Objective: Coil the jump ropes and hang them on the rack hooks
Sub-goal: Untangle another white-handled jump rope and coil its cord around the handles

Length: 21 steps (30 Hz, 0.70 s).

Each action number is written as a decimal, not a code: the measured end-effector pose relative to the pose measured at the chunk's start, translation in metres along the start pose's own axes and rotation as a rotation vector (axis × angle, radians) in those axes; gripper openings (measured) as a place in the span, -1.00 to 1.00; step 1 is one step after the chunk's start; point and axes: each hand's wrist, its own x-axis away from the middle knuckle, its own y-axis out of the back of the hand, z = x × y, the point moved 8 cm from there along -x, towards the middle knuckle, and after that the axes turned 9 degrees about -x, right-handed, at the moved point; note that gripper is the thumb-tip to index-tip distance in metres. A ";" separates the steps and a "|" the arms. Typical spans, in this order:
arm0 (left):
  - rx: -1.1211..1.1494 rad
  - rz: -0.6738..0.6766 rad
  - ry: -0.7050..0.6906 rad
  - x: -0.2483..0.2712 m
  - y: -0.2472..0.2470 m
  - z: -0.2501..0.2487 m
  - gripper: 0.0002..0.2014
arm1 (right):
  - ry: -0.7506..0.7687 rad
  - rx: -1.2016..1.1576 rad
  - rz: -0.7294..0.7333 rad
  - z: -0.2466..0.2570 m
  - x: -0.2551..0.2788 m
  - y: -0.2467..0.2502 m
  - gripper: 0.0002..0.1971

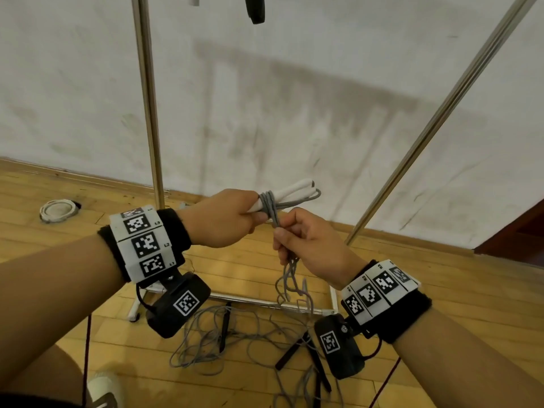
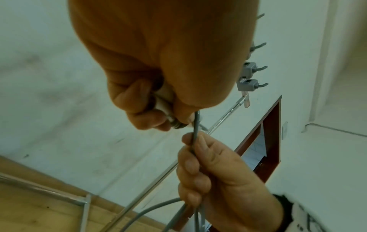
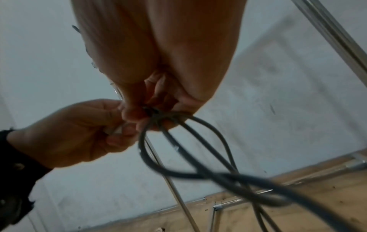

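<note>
My left hand (image 1: 226, 219) grips the two white handles (image 1: 294, 191) of a jump rope, held side by side and pointing away to the right. Grey cord (image 1: 269, 201) is wound a few turns around the handles. My right hand (image 1: 306, 242) grips a bunch of that cord (image 2: 195, 136) just below the handles, and loops (image 1: 291, 282) hang from my fist. In the right wrist view the cord loops (image 3: 198, 157) trail down from my curled fingers. Rack hooks (image 2: 256, 84) show past my left hand in the left wrist view.
Two metal rack poles (image 1: 148, 98) (image 1: 441, 113) rise in front of the white wall. More grey ropes with black handles (image 1: 223, 328) lie tangled on the wooden floor by the rack base (image 1: 244, 300). A black handle (image 1: 255, 8) hangs at the top. A roll of tape (image 1: 59, 209) lies left.
</note>
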 end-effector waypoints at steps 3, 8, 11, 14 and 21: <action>0.187 -0.011 -0.018 0.006 0.006 -0.005 -0.77 | 0.063 0.120 -0.006 0.002 0.005 0.003 -0.81; 0.308 0.035 -0.099 0.016 0.008 -0.019 -0.81 | 0.132 0.180 0.029 -0.004 0.016 0.006 -0.76; 0.359 0.085 -0.134 0.021 0.008 -0.024 -0.81 | 0.083 0.132 0.117 -0.015 0.021 0.008 -0.72; 0.384 0.186 -0.191 0.028 0.004 -0.032 -0.80 | 0.005 0.224 0.126 -0.026 0.027 0.013 -0.76; 0.308 0.513 -0.339 0.053 -0.022 -0.056 -0.90 | -0.041 0.389 0.185 -0.041 0.039 0.028 -0.86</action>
